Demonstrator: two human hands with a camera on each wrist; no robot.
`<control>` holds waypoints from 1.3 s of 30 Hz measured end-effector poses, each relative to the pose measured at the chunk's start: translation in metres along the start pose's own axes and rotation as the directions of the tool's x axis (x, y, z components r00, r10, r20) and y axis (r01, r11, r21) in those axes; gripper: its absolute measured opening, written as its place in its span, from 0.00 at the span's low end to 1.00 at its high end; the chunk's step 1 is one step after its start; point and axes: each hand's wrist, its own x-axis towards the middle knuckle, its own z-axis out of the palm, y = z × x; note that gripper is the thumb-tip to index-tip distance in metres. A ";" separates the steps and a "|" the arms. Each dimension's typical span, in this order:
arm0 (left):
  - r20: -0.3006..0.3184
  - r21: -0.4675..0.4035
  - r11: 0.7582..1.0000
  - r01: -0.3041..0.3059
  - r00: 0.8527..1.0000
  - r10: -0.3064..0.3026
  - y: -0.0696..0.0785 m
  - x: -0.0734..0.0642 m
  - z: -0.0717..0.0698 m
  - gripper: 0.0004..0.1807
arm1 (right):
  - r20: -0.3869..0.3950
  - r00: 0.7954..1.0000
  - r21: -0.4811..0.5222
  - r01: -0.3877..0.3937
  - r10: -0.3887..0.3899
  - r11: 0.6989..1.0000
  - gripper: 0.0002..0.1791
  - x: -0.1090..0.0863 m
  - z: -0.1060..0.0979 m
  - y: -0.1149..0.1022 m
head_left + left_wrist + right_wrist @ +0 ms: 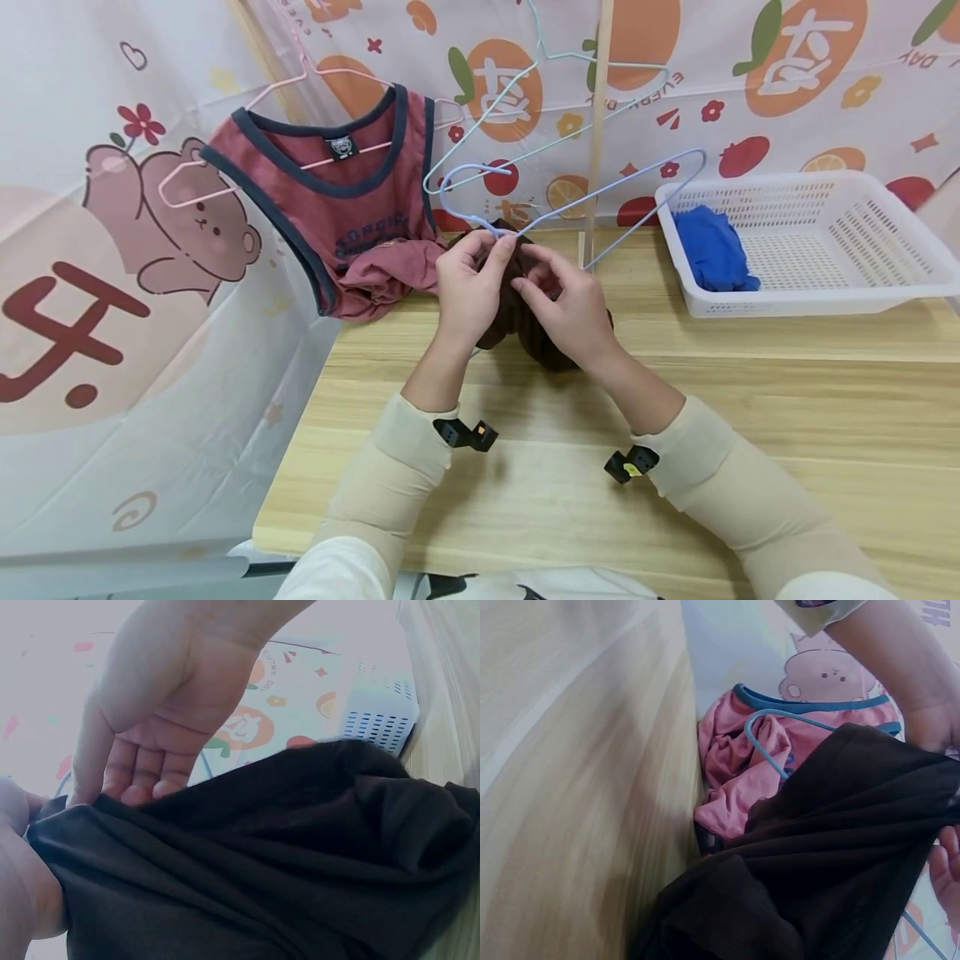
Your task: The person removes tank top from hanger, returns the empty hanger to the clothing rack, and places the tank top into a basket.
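The left hand (468,287) and the right hand (570,304) meet over a dark brown garment (543,350), each with thumb and forefinger nearly closed in a pinch on its cloth, close to the neck of a blue hanger (573,205); the right hand's remaining fingers curl loosely. The garment sits at the middle of the desk (540,500), toward the far side, its lower folds bunched in front of the hands. The hanger's hook rises just beyond the left hand, and one of its arms slants out to the far right. Small black devices are strapped at both wrists over beige sleeves. Just left of the garment, a maroon sleeveless top (307,208) with navy edging hangs on a pink hanger (303,70), its lower part crumpled on the desk. Its black neck label (343,147) bears a pale round emblem whose lettering is too small to read; dark capitals across the chest are partly lost in folds. Farther back hang a mint hanger (637,64) and, beside it, a wooden post (598,125). At the far right, a white basket (817,304) holds a blue cloth (712,250). The fruit-patterned curtain (705,50) behind repeats "EVERY DAY".
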 end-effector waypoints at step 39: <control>-0.288 -0.650 0.751 -0.119 0.953 -0.097 0.027 0.024 -0.041 0.08 | 0.238 0.959 -0.160 -0.115 0.152 0.980 0.04 -0.019 -0.007 0.021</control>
